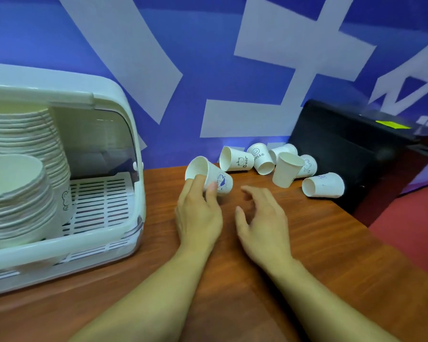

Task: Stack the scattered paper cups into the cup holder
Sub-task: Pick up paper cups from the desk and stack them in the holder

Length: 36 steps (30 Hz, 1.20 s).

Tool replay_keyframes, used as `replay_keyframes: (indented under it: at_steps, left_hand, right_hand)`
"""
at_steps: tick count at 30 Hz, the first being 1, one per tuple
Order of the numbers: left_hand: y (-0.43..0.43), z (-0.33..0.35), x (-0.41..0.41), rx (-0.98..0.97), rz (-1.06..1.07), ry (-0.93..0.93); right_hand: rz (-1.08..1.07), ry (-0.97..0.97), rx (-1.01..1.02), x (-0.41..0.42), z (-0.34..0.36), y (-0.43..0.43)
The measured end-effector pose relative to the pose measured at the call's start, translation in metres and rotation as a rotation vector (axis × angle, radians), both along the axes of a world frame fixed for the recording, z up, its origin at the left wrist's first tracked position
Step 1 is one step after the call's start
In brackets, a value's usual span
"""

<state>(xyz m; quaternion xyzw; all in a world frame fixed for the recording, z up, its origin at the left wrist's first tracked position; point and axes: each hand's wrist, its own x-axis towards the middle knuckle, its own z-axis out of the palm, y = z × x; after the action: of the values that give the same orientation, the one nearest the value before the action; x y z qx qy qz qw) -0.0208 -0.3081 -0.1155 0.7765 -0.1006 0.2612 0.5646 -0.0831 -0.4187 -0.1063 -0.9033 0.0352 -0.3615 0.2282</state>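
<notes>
My left hand (pixel 199 213) grips a white paper cup with a blue print (pixel 209 174), tilted with its mouth toward the left, just above the wooden table (pixel 307 243). Beside it, my right hand (pixel 260 218) hovers open over the table with fingers spread, holding nothing. Several more paper cups lie scattered at the back by the wall: a "Bear" cup (pixel 235 159), a "HELLO" cup (pixel 261 157), an upright tilted cup (pixel 288 172) and one on its side (pixel 323 185). The white cup holder (pixel 104 233) stands at the left with its lid raised and two tall stacks of cups (pixel 17 188) inside.
A black box (pixel 351 154) stands at the back right, touching the scattered cups. A blue wall with white shapes closes the back. The table's right edge (pixel 381 238) drops to a red floor. The holder's slatted tray (pixel 101 198) is bare on its right half.
</notes>
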Motion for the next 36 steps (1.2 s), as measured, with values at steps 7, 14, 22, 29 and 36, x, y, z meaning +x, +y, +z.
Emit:
replay_keyframes:
  at_steps: [7,14,22,29,36]
  left_hand:
    - [-0.001,-0.001,0.006,-0.047,0.063,0.030]
    - [-0.004,-0.002,0.008,-0.015,0.055,0.041]
    - [-0.004,-0.002,0.008,0.028,0.060,0.041]
    - [0.003,0.013,-0.024,-0.127,0.080,-0.045]
    - [0.035,0.055,-0.105,-0.172,0.095,-0.172]
  right_hand:
    - [-0.143,0.488,-0.537,0.102,0.027,-0.024]
    - [-0.264,0.577,-0.838,0.151,0.021,-0.039]
    - [-0.274,0.427,-0.735,0.117,0.026,-0.029]
    - [-0.320,0.294,-0.517,0.017,0.032,-0.010]
    - [-0.270,0.095,-0.312,-0.049,0.077,0.013]
